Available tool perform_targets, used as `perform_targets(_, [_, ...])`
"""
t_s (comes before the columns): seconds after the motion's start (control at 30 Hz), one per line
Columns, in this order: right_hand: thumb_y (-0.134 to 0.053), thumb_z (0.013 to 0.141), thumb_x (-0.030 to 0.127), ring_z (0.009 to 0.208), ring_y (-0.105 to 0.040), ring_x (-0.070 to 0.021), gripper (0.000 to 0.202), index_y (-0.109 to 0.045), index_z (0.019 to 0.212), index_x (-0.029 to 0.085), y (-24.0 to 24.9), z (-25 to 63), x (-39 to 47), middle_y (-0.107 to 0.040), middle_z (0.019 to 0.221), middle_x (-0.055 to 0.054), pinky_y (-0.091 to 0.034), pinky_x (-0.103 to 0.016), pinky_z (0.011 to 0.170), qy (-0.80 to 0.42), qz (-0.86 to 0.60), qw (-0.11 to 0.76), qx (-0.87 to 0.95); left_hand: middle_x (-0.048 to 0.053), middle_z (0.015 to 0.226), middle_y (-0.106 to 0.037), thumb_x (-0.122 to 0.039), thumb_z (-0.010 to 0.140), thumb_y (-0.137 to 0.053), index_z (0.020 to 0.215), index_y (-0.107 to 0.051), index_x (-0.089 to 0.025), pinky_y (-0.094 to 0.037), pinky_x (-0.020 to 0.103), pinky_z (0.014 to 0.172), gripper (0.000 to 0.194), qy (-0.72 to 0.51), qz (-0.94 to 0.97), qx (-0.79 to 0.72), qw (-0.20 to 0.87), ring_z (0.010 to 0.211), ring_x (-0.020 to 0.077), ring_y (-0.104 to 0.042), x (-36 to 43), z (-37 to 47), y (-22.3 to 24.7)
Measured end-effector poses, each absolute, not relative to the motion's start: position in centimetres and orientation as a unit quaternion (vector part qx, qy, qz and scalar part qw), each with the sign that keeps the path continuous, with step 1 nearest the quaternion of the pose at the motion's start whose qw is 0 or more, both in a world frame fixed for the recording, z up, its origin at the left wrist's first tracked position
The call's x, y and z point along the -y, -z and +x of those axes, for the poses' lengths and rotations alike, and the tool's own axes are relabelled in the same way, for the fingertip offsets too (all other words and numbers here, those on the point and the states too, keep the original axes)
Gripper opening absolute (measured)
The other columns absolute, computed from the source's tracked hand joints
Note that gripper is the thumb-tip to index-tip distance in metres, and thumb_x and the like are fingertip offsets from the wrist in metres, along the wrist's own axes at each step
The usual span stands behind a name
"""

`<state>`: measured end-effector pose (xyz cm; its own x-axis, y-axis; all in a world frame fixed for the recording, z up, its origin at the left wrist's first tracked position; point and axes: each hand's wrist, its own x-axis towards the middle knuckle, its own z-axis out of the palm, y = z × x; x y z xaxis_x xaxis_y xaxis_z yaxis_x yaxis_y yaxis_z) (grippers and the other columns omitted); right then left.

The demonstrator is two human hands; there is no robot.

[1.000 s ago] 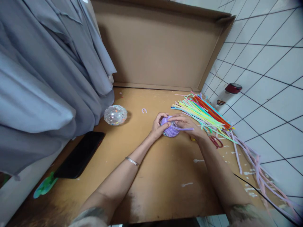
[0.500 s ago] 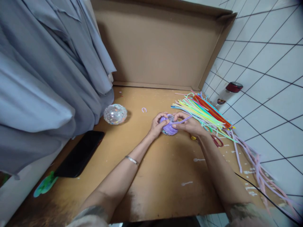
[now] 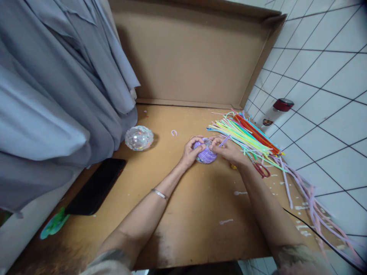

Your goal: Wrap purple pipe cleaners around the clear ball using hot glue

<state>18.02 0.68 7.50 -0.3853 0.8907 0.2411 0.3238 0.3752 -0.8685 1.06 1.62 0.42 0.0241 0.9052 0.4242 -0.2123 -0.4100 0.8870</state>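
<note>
A small ball (image 3: pixel 206 156) is wrapped in purple pipe cleaner, with a clear or greyish patch at its top. My left hand (image 3: pixel 190 153) is closed around its left side, the thumb lying across the top. On the other side, my right hand (image 3: pixel 229 151) pinches a purple pipe cleaner (image 3: pixel 225 140) against the ball, and its loose end sticks up past the fingers. The fingertips partly hide where the strand meets the ball. A clear ball (image 3: pixel 139 138) with coloured specks rests on the table to the left.
Colourful pipe cleaners (image 3: pixel 243 133) lie in a bundle on the right, beside red-handled scissors (image 3: pixel 262 170) and a red-capped bottle (image 3: pixel 276 110). A black phone (image 3: pixel 96 187) and a green item (image 3: pixel 54 223) are at left. Cardboard (image 3: pixel 189 53) stands behind; a grey cloth (image 3: pixel 57 88) hangs left.
My right hand has drawn closer to the ball. The loose end of the purple strand, stretched out rightward before, now looks shorter and points up more steeply.
</note>
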Motion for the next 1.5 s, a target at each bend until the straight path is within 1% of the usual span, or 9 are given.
perform_targets(0.27, [-0.066, 0.07, 0.036, 0.105, -0.055, -0.0218, 0.02, -0.058, 0.063, 0.019, -7.3, 17.9, -0.9, -0.062, 0.104, -0.008, -0.04, -0.035, 0.095, -0.387, -0.426, 0.389, 0.719, 0.01, 0.109, -0.058, -0.051, 0.077, -0.066, 0.083, -0.065, -0.018, -0.04, 0.04, 0.104, 0.034, -0.623, 0.609, -0.326, 0.367, 0.116, 0.0244, -0.054, -1.7, 0.8, -0.4])
perform_targets(0.47, [-0.064, 0.069, 0.034, 0.102, -0.056, -0.0214, 0.02, -0.055, 0.059, 0.02, -7.2, 17.7, -1.0, -0.063, 0.093, -0.007, -0.042, -0.034, 0.09, -0.393, -0.442, 0.393, 0.704, 0.01, 0.108, -0.057, -0.051, 0.087, -0.054, 0.09, -0.068, -0.018, -0.044, 0.039, 0.1, 0.036, -0.616, 0.651, -0.347, 0.276, 0.111, 0.0214, -0.055, -1.1, 0.8, -0.7])
perform_targets(0.57, [-0.064, 0.069, 0.036, 0.098, -0.056, -0.0205, 0.021, -0.055, 0.059, 0.02, -7.0, 17.7, -1.0, -0.063, 0.093, -0.006, -0.042, -0.034, 0.091, -0.39, -0.441, 0.402, 0.701, 0.01, 0.108, -0.057, -0.05, 0.091, -0.049, 0.094, -0.067, -0.018, -0.046, 0.038, 0.097, 0.037, -0.606, 0.674, -0.358, 0.223, 0.109, 0.0203, -0.057, -0.5, 0.8, -0.9])
perform_targets(0.73, [-0.066, 0.068, 0.042, 0.096, -0.056, -0.0197, 0.024, -0.057, 0.063, 0.02, -6.9, 17.6, -0.9, -0.062, 0.097, -0.006, -0.043, -0.033, 0.087, -0.403, -0.434, 0.412, 0.693, 0.013, 0.121, -0.052, -0.06, 0.078, -0.062, 0.107, -0.064, -0.017, -0.047, 0.04, 0.098, 0.051, -0.565, 0.718, -0.389, 0.122, 0.114, 0.0247, -0.055, 0.2, 0.9, -0.6])
perform_targets(0.97, [-0.067, 0.071, 0.052, 0.088, -0.055, -0.019, 0.035, -0.054, 0.061, 0.021, -7.5, 17.4, -0.6, -0.062, 0.086, -0.006, -0.045, -0.03, 0.078, -0.396, -0.44, 0.4, 0.7, 0.016, 0.129, -0.051, -0.067, 0.058, -0.075, 0.122, -0.055, -0.019, -0.045, 0.047, 0.103, 0.083, -0.489, 0.746, -0.45, 0.052, 0.123, 0.0315, -0.052, 0.9, 1.2, -0.5])
perform_targets(1.1, [-0.066, 0.072, 0.057, 0.084, -0.053, -0.0181, 0.04, -0.054, 0.063, 0.02, -7.9, 17.1, -0.2, -0.06, 0.083, -0.005, -0.045, -0.031, 0.078, -0.389, -0.435, 0.4, 0.707, 0.017, 0.131, -0.051, -0.066, 0.054, -0.078, 0.126, -0.049, -0.02, -0.043, 0.05, 0.106, 0.09, -0.471, 0.748, -0.466, 0.041, 0.127, 0.0332, -0.049, 1.1, 1.3, -0.4])
perform_targets(1.23, [-0.066, 0.073, 0.057, 0.082, -0.054, -0.0178, 0.039, -0.059, 0.069, 0.018, -8.5, 16.6, 0.3, -0.061, 0.083, -0.004, -0.045, -0.03, 0.076, -0.403, -0.413, 0.395, 0.715, 0.016, 0.134, -0.049, -0.055, 0.052, -0.084, 0.127, -0.045, -0.02, -0.045, 0.049, 0.105, 0.091, -0.479, 0.739, -0.471, 0.059, 0.127, 0.0323, -0.049, 1.1, 1.5, -0.4])
perform_targets(1.37, [-0.065, 0.075, 0.055, 0.083, -0.057, -0.0185, 0.04, -0.066, 0.082, 0.016, -9.0, 16.6, 0.6, -0.065, 0.087, -0.005, -0.047, -0.03, 0.077, -0.436, -0.412, 0.368, 0.711, 0.014, 0.13, -0.051, -0.039, 0.058, -0.083, 0.124, -0.045, -0.019, -0.045, 0.044, 0.106, 0.079, -0.533, 0.719, -0.434, 0.099, 0.126, 0.0279, -0.05, 0.8, 1.7, -0.5])
perform_targets(1.5, [-0.064, 0.076, 0.055, 0.085, -0.058, -0.0188, 0.04, -0.067, 0.085, 0.017, -9.3, 17.1, 0.7, -0.067, 0.089, -0.005, -0.047, -0.031, 0.079, -0.428, -0.45, 0.356, 0.698, 0.013, 0.123, -0.056, -0.035, 0.057, -0.083, 0.12, -0.047, -0.02, -0.047, 0.044, 0.102, 0.074, -0.57, 0.682, -0.416, 0.19, 0.116, 0.027, -0.056, 0.1, 1.6, -0.4])
